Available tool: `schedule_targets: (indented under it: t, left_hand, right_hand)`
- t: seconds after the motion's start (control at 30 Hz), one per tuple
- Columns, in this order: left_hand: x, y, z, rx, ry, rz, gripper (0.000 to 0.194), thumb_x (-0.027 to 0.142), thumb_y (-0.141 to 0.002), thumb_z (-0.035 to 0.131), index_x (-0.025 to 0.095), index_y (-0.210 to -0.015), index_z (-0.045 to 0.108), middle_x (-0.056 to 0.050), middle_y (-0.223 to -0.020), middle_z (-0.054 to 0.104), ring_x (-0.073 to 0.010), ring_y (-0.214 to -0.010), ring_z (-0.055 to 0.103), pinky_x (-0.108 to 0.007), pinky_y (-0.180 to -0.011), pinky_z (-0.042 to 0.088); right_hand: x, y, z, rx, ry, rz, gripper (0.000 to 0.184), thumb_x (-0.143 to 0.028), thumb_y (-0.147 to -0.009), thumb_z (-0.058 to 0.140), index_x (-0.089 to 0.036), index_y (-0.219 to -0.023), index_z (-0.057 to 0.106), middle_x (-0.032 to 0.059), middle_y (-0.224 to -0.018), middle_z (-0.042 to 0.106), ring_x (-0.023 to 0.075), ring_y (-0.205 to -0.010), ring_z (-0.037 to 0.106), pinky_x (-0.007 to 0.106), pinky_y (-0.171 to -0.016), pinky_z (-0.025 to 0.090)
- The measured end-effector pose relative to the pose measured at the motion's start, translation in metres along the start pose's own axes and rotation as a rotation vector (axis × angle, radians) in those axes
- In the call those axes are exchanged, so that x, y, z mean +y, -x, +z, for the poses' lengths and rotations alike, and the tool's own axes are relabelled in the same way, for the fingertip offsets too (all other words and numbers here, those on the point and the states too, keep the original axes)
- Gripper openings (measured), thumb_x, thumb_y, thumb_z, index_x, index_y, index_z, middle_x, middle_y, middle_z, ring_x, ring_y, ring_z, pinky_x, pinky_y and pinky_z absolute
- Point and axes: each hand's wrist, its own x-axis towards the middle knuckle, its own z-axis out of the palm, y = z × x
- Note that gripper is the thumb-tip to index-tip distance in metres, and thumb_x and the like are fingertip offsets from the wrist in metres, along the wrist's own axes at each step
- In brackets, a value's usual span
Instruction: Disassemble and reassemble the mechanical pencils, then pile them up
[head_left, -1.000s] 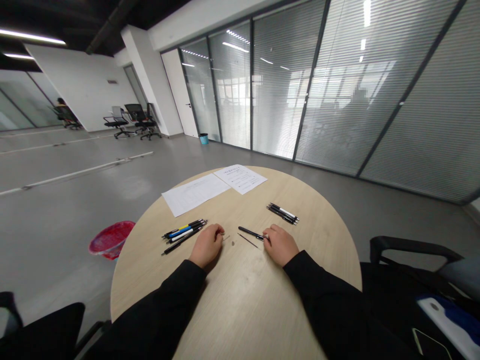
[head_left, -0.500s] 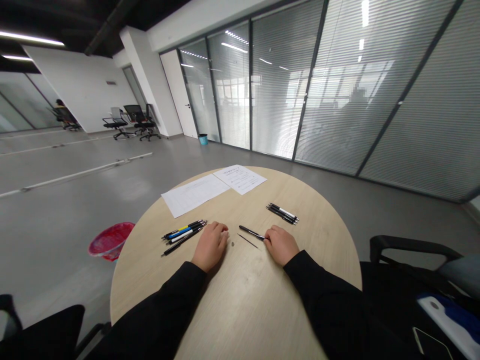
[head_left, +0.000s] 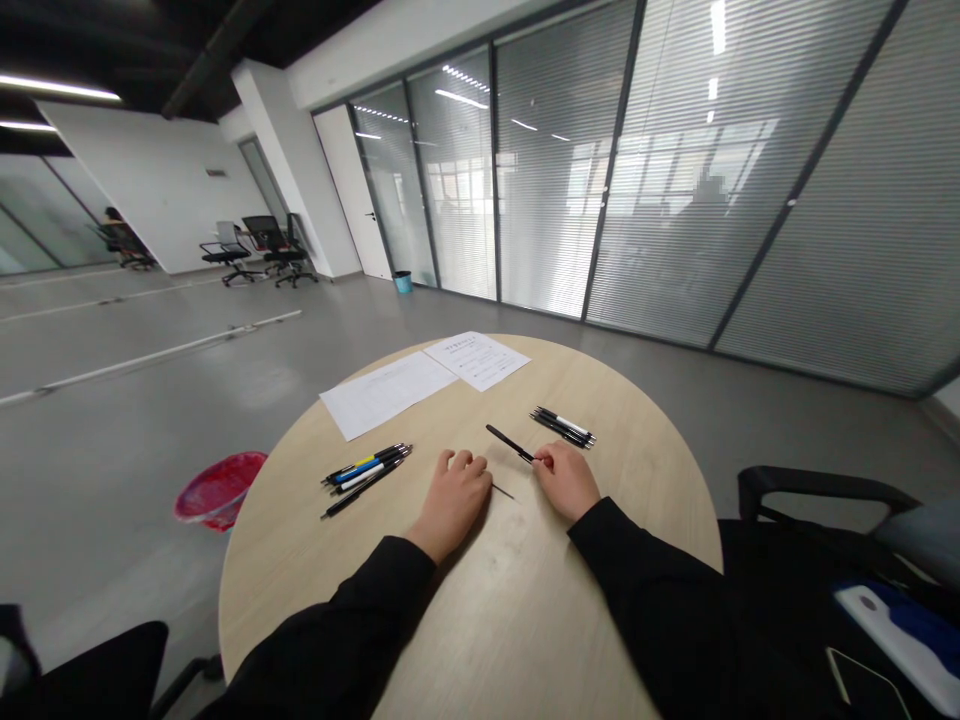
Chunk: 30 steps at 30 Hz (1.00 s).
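Note:
My right hand (head_left: 568,480) is closed on the rear end of a black pen barrel (head_left: 509,443), which slants up off the round wooden table (head_left: 480,600). My left hand (head_left: 456,497) lies on the table beside it, fingers curled down over a thin dark refill (head_left: 504,491) whose tip sticks out to the right. Whether the left fingers grip the refill is hidden. A bundle of black and white pens (head_left: 564,427) lies just beyond my right hand.
A group of black, blue and yellow pens (head_left: 365,466) lies left of my left hand. Two printed sheets (head_left: 424,377) rest at the table's far edge. A red bin (head_left: 220,487) stands on the floor at left; a black chair arm (head_left: 817,487) is at right.
My left hand slid right to the thin refill and covered it. My right hand raised the black pen barrel, tilting its tip up and away.

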Motion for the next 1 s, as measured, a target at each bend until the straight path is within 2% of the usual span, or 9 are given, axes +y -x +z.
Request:
schedule_targets:
  t: [0.17,0.3,0.43,0.63,0.73,0.87,1.0]
  left_hand:
    - [0.000,-0.007,0.001,-0.015,0.015,0.047,0.017,0.009,-0.088,0.052,0.019,-0.078,0.062,-0.009,-0.083,0.064,-0.0262,-0.087,0.053,-0.046,-0.084,0.034]
    - [0.001,-0.011,0.008,-0.006,0.003,0.086,0.018,0.010,-0.090,0.050,0.019,-0.080,0.063,-0.010,-0.083,0.064,-0.0264,-0.087,0.053,-0.046,-0.084,0.034]
    - [0.005,-0.011,0.013,0.037,0.000,0.059,0.019,0.010,-0.091,0.047,0.019,-0.084,0.062,-0.011,-0.085,0.063,-0.0266,-0.088,0.052,-0.046,-0.085,0.034]
    - [0.004,-0.011,0.005,0.053,0.004,0.046,0.021,0.008,-0.092,0.042,0.018,-0.090,0.060,-0.011,-0.091,0.062,-0.0261,-0.090,0.051,-0.045,-0.086,0.034]
    - [-0.002,-0.009,-0.002,0.082,0.061,-0.004,0.024,0.008,-0.093,0.038,0.018,-0.097,0.059,-0.012,-0.096,0.062,-0.0256,-0.091,0.051,-0.045,-0.086,0.034]
    - [-0.014,-0.004,-0.009,0.139,0.239,-0.085,0.024,0.012,-0.095,0.035,0.017,-0.096,0.058,-0.009,-0.085,0.060,-0.0227,-0.080,0.050,-0.040,-0.082,0.038]
    - [-0.032,0.005,-0.005,0.255,0.366,-0.268,0.022,0.021,-0.098,0.034,0.018,-0.102,0.056,-0.008,-0.087,0.059,-0.0224,-0.082,0.053,-0.036,-0.078,0.043]
  right_hand:
    - [0.005,-0.002,0.005,0.019,-0.049,0.004,0.012,-0.020,-0.083,0.059,-0.016,-0.080,0.069,0.0029,-0.078,0.062,0.0160,-0.074,0.056,0.027,-0.071,0.040]
    - [0.007,-0.003,0.006,0.032,-0.094,0.002,0.013,-0.021,-0.082,0.058,-0.016,-0.079,0.069,0.0032,-0.077,0.063,0.0164,-0.073,0.057,0.027,-0.071,0.041]
    - [0.008,-0.004,0.004,0.069,-0.144,0.011,0.015,-0.023,-0.082,0.056,-0.015,-0.080,0.069,0.0047,-0.079,0.065,0.0168,-0.072,0.058,0.028,-0.071,0.044]
    - [0.010,-0.007,0.001,0.134,-0.199,0.038,0.019,-0.027,-0.081,0.054,-0.015,-0.082,0.068,0.0063,-0.081,0.066,0.0174,-0.071,0.058,0.029,-0.071,0.046]
    - [0.009,-0.007,0.000,0.143,-0.230,0.030,0.020,-0.029,-0.081,0.053,-0.015,-0.082,0.067,0.0062,-0.080,0.066,0.0175,-0.070,0.057,0.029,-0.070,0.046]
    - [0.007,-0.006,0.000,0.105,-0.282,0.024,0.019,-0.029,-0.082,0.052,-0.016,-0.080,0.066,0.0039,-0.076,0.067,0.0173,-0.069,0.058,0.028,-0.067,0.044]
    - [0.007,-0.005,0.002,0.055,-0.331,0.045,0.017,-0.029,-0.082,0.053,-0.017,-0.084,0.065,0.0026,-0.073,0.067,0.0171,-0.067,0.059,0.027,-0.065,0.044]
